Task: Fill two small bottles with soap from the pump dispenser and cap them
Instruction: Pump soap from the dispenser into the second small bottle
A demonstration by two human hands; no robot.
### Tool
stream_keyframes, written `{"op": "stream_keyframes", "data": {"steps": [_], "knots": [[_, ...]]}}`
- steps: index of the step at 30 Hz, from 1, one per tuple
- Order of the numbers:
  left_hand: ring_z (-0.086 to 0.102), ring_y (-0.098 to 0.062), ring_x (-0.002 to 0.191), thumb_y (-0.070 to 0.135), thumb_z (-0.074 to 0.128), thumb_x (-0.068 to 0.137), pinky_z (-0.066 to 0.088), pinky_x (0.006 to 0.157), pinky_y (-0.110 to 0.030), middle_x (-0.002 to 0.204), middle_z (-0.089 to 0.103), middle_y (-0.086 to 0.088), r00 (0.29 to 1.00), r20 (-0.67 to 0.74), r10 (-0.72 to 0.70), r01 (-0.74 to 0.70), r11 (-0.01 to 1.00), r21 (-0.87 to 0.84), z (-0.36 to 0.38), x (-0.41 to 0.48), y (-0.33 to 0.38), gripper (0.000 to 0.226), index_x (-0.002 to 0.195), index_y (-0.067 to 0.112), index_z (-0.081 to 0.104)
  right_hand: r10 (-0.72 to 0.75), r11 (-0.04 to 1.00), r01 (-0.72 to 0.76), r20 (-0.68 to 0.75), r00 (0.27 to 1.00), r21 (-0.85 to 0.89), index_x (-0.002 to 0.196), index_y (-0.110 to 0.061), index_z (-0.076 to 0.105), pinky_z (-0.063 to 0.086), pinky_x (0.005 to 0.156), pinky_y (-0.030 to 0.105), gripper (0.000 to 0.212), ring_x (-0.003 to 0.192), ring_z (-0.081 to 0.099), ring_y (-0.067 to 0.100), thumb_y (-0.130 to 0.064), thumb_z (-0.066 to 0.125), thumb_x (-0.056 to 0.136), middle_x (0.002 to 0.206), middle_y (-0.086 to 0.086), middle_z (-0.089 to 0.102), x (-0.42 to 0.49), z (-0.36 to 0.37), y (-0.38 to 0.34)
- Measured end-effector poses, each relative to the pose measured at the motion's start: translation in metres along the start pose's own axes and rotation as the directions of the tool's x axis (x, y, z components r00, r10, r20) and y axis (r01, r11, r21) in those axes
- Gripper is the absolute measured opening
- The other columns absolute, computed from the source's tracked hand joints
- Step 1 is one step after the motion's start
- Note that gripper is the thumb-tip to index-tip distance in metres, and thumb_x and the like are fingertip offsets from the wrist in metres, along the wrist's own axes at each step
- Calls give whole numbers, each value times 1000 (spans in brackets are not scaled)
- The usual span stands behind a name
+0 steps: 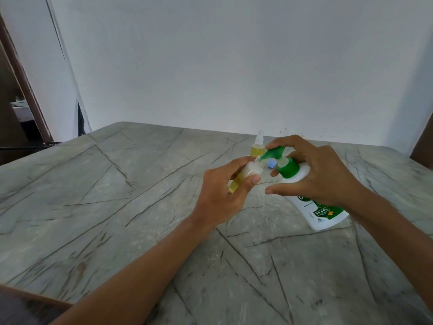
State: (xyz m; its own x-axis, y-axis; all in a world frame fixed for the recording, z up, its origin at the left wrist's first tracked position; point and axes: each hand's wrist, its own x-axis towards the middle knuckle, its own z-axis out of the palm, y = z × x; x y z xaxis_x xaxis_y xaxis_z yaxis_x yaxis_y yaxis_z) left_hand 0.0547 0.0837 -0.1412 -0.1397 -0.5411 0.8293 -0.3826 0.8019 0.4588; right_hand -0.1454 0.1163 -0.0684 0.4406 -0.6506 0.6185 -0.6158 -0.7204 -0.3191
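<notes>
My left hand [225, 188] grips a small clear bottle [246, 174] holding yellowish liquid, tilted with its open mouth up against the green nozzle of the pump dispenser [316, 207]. The dispenser is a white bottle with a green pump head [277, 153] and a green label, standing at the right of the table. My right hand [314, 170] lies over the pump, fingers pressing on the green head. A second small bottle [257, 146] with yellow liquid and a clear spray top stands just behind. A small blue cap [271, 164] lies on the table between the two hands.
The grey marble-patterned table [140, 207] reaches a white wall at the back. A dark doorway and wooden frame [21, 97] stand at the far left. A brown edge [35, 299] shows at the near left corner.
</notes>
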Motion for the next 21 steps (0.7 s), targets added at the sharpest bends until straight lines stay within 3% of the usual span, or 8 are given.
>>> {"op": "stream_keyframes", "data": {"steps": [4,11,14,21], "knots": [[69,-16,82,38,62,91,59,65,-36,99,73,0,1000,-7,-3,2,1000,-10,-1,1,2,42,122,11,65,-17,1000,17,-29,999,-14,110,-54,44,53,67,14,64,74,67,1,-61,78,55,79,-24,67,-1,0,-1],[69,-20,79,39,63,91,58,63,-42,98,74,-3,999,23,31,-31,999,8,0,0,3,42,122,11,66,-38,999,37,-68,997,-9,103,-37,53,48,64,3,56,76,63,-13,-46,84,57,79,-39,55,-2,0,0],[70,-19,82,40,63,91,58,64,-41,100,74,-4,999,29,30,-30,1000,-1,1,-1,2,44,122,9,66,-21,1000,22,-61,998,9,100,-41,52,44,63,0,55,77,62,-15,-45,85,56,76,-40,55,-2,0,1],[68,-18,80,37,63,91,59,65,-39,95,73,-1,1000,5,-28,28,999,-41,0,-1,1,41,123,12,65,-14,999,13,23,1000,31,116,-51,45,49,66,8,74,78,67,-3,-59,82,52,84,-21,70,-1,-1,4]]}}
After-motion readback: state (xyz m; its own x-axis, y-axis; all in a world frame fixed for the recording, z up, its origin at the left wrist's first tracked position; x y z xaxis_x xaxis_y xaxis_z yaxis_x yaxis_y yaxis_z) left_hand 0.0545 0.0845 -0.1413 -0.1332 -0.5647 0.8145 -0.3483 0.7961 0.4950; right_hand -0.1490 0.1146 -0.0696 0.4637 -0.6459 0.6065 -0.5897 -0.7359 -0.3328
